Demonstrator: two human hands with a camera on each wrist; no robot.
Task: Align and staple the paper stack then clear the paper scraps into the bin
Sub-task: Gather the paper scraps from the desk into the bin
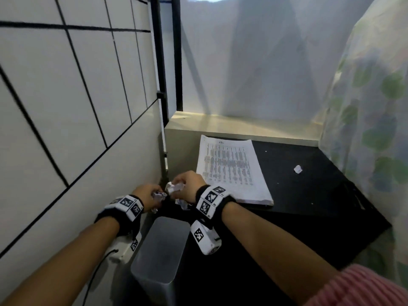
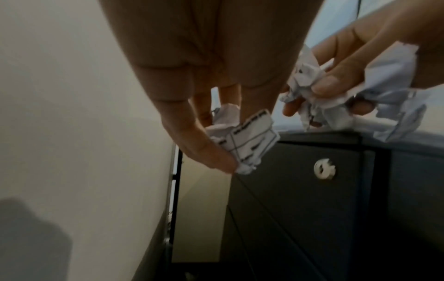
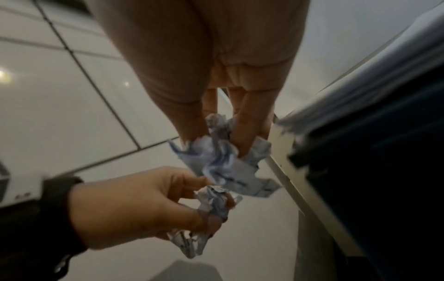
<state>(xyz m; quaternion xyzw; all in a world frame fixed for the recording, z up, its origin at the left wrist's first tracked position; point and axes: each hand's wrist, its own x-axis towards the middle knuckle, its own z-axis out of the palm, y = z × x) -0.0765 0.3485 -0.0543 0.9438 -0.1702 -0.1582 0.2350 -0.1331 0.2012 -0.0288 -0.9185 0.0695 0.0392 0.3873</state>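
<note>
Both hands hover side by side off the black table's left edge, above a grey bin [image 1: 162, 250]. My left hand [image 1: 146, 195] pinches crumpled printed paper scraps [image 2: 245, 140] between thumb and fingers. My right hand [image 1: 187, 184] grips a larger wad of crumpled scraps [image 3: 223, 161], which nearly touches the left hand's scraps. The printed paper stack [image 1: 231, 171] lies flat on the table behind the right hand. One small crumpled scrap [image 1: 298, 169] lies alone on the table to the right. No stapler is in view.
A white tiled wall [image 1: 66, 107] runs close on the left. A pale ledge [image 1: 242, 127] and black frame posts stand behind the black table [image 1: 309, 206]. A patterned curtain [image 1: 375, 129] hangs at the right. The table front carries a round metal lock [image 2: 324, 169].
</note>
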